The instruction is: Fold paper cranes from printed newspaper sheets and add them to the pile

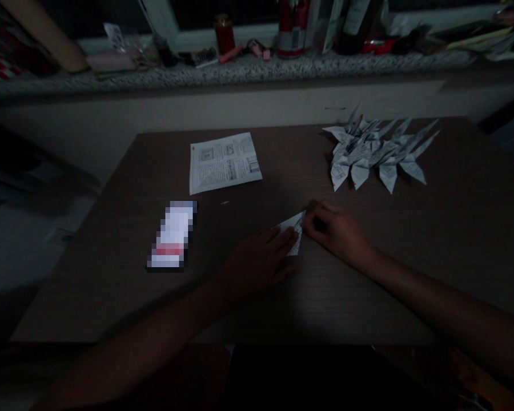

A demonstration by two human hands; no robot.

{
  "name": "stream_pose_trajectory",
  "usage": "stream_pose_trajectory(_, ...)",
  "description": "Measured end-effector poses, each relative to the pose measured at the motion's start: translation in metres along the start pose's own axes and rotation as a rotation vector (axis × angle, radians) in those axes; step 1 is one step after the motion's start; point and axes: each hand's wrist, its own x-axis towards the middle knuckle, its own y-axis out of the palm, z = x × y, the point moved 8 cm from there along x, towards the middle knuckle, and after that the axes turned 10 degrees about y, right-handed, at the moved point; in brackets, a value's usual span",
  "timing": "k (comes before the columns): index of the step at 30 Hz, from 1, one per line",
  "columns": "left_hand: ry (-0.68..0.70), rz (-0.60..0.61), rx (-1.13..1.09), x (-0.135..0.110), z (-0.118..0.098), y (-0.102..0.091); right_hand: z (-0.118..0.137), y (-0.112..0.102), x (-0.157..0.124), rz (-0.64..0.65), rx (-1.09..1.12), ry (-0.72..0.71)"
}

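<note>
Dim table (415, 240), folded paper (293, 221), speckled sill (240, 72) beyond

One left hand (255, 261) and one right hand (346, 233) make two. One folded paper (293, 221) lies under the left fingers (286, 242), one phone (172, 235) to their left, one printed sheet (223, 165) beyond them. Beyond the right fingers (325, 208) sits one cluster of folded pieces (364, 153), too overlapped to count.
</note>
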Motion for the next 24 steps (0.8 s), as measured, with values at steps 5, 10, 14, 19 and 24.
stream_pose_trajectory(5, 0.004, -0.003, -0.013, 0.001, 0.000, -0.001, -0.004, -0.003, 0.010, -0.030, -0.018, 0.028)
stream_pose_trajectory(10, 0.007, -0.008, -0.003, 0.000, 0.000, -0.001, -0.017, -0.006, 0.023, -0.084, -0.023, 0.052)
stream_pose_trajectory(14, 0.008, -0.005, 0.002, 0.000, 0.000, 0.000, -0.022, -0.007, 0.027, -0.113, -0.013, 0.050)
stream_pose_trajectory(19, 0.011, 0.005, -0.011, 0.001, 0.001, -0.002, -0.021, -0.011, 0.024, -0.124, 0.012, 0.038)
stream_pose_trajectory(24, 0.010, -0.006, -0.020, 0.002, 0.005, -0.003, -0.016, -0.019, 0.014, -0.111, 0.076, -0.052)
